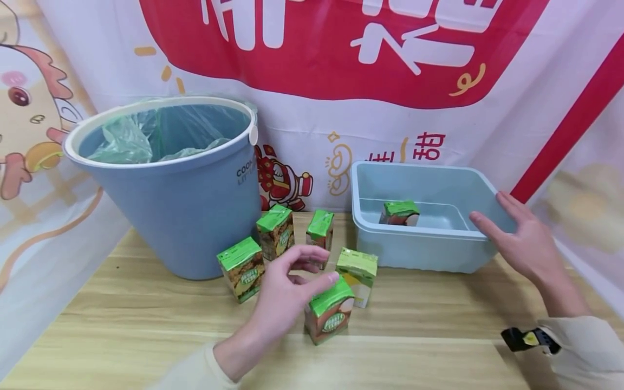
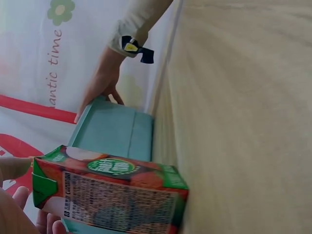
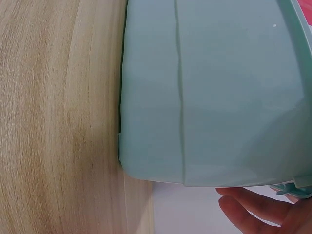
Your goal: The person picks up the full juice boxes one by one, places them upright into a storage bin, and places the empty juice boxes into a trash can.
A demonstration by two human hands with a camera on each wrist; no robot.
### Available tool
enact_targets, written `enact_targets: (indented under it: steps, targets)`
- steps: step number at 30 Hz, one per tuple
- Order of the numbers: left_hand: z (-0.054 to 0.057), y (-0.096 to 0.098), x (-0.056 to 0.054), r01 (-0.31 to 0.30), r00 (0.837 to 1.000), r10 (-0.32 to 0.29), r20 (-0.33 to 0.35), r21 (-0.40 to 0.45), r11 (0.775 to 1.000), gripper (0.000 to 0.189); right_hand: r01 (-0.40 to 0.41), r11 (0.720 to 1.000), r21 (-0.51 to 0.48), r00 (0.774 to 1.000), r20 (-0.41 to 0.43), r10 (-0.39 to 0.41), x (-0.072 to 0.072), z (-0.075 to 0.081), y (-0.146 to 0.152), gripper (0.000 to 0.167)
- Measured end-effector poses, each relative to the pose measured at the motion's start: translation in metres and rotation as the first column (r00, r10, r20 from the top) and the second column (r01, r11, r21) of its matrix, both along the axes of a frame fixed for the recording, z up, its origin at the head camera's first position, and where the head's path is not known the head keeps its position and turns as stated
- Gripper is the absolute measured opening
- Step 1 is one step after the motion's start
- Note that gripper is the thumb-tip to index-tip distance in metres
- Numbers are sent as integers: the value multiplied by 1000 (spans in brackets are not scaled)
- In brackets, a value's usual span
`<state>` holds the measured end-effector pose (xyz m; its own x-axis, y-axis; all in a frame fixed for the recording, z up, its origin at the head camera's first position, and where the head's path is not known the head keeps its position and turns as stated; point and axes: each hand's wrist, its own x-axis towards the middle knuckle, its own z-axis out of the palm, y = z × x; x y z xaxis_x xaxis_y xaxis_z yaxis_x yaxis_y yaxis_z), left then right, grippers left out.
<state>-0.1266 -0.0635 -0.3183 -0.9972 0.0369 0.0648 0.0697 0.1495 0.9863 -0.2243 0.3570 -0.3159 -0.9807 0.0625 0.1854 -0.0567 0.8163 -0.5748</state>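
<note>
My left hand (image 1: 287, 292) reaches over the nearest juice box (image 1: 327, 325), thumb and fingers spread apart around its green top. In the left wrist view, the thumb is right at the box's top edge and the fingertips show behind the box. A yellow-green juice box (image 1: 359, 265) stands just behind it. My right hand (image 1: 528, 244) holds the right end of a light blue plastic bin (image 1: 419, 249), thumb over the rim and fingers at the end wall. Inside the bin is one juice box (image 1: 400, 213) with a green top.
A blue trash can (image 1: 195, 216) with a green liner stands at the left. Beside it are more juice boxes: two brown ones (image 1: 242, 271) (image 1: 277, 235) and a narrower one (image 1: 320, 227). A printed cloth (image 1: 312, 70) hangs behind the wooden table (image 1: 122, 336).
</note>
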Motion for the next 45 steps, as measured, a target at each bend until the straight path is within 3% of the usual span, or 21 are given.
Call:
enact_targets:
  steps: [10,16,22,29,39,45]
  targets:
    - [-12,-5,14,137,991,-137,8,-135,981,46,0,1000,-4,1000,-12,0,0,1,2,91]
    - [-13,-10,16,169,985,-169,11,-175,970,49,3,1000,-7,1000,5,-3,0,0,-1,92]
    - [-12,-14,16,160,987,-157,31,-242,957,45,3,1000,6,1000,10,-3,0,0,-2,92]
    - [-10,-17,15,163,986,-169,7,-296,941,45,2,1000,4,1000,2,-2,1,1,-2,92]
    - [-11,-20,13,156,986,-164,-13,-245,957,41,11,1000,9,1000,11,-11,2,0,-1,93]
    - [-13,-20,13,102,992,-119,-45,-271,957,40,14,1000,19,1000,15,-14,3,1,-2,94]
